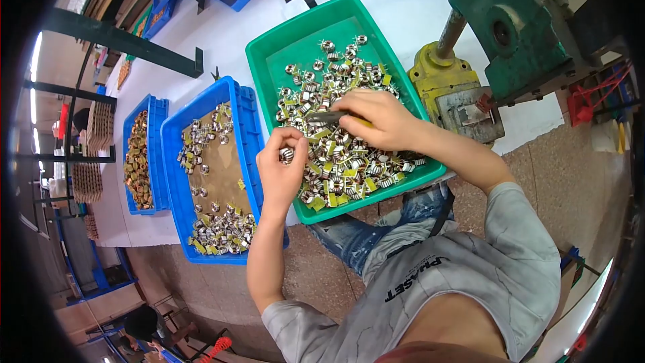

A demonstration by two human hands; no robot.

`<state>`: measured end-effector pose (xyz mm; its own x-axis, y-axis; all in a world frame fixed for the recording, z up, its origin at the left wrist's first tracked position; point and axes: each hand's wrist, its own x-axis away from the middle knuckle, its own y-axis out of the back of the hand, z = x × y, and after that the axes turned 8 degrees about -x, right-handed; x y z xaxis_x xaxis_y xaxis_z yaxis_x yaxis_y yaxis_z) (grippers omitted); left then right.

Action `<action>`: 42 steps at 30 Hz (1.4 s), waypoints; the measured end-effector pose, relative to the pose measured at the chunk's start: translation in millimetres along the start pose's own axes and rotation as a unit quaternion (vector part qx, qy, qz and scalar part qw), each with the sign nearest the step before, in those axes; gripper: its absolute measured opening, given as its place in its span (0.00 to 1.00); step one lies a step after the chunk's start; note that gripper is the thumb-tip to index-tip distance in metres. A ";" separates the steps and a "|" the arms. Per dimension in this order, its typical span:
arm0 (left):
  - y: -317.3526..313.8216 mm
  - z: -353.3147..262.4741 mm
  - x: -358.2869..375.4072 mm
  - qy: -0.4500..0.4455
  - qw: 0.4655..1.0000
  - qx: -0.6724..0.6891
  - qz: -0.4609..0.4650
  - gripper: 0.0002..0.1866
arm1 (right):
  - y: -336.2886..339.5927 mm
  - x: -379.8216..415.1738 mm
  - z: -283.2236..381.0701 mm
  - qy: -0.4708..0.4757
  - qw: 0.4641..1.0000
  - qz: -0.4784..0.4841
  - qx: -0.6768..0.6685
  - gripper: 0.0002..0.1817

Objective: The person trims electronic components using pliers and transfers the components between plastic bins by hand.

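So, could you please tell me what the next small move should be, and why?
I'd probably bring the grey tool to the coil in the left hand, since the right hand holds that tool over the green tray, its tip apart from the coil.

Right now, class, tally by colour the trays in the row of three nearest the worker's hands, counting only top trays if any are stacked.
Green tray: 1
Blue trays, wide and narrow: 2
Total: 3
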<state>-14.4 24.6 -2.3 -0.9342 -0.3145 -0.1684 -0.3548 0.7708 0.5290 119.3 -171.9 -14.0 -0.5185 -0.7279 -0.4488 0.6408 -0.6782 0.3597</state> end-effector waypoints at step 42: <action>-14.5 -11.5 -1.2 0.019 0.999 0.045 0.022 0.10 | -13.5 0.9 -10.3 0.109 0.988 -0.059 0.089 0.07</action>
<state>-7.7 7.5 -0.3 -0.9474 -0.2989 -0.1143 -0.3172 0.8300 0.4587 116.0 -162.3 -27.6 -0.4376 -0.6168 -0.6542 0.4633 -0.7783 0.4239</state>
